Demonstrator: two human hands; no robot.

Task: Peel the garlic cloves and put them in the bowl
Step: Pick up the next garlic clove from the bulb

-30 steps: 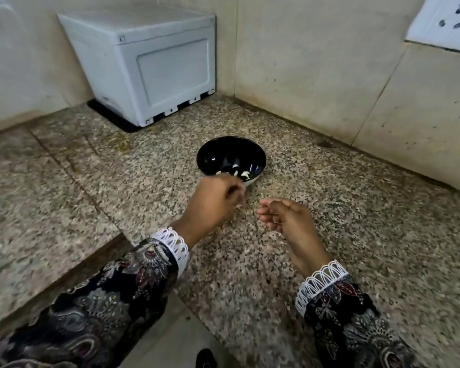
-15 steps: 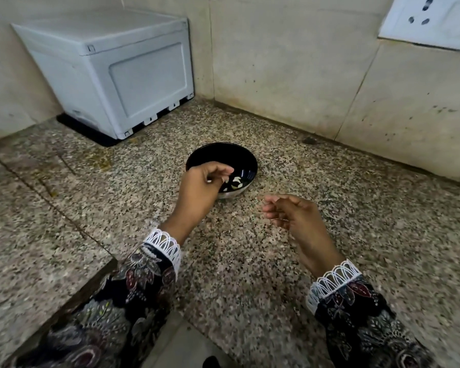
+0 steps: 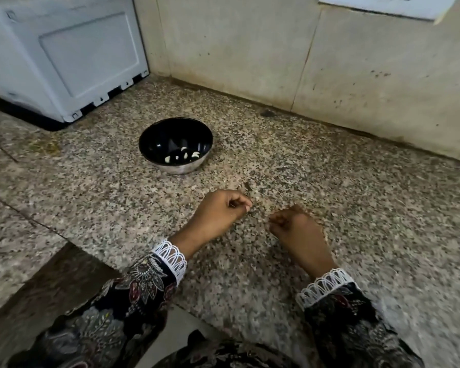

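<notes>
Two curled hands, left [image 3: 221, 211] and right [image 3: 294, 225], contents indiscernible, hover over speckled granite counter [image 3: 356, 208] below tiled wall [image 3: 250, 49].

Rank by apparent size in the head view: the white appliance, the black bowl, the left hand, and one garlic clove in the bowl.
1. White appliance, cropped by the frame.
2. Black bowl.
3. Left hand; nearer the camera, so its gap to the bowl is unsure.
4. Garlic clove, smallest.
</notes>
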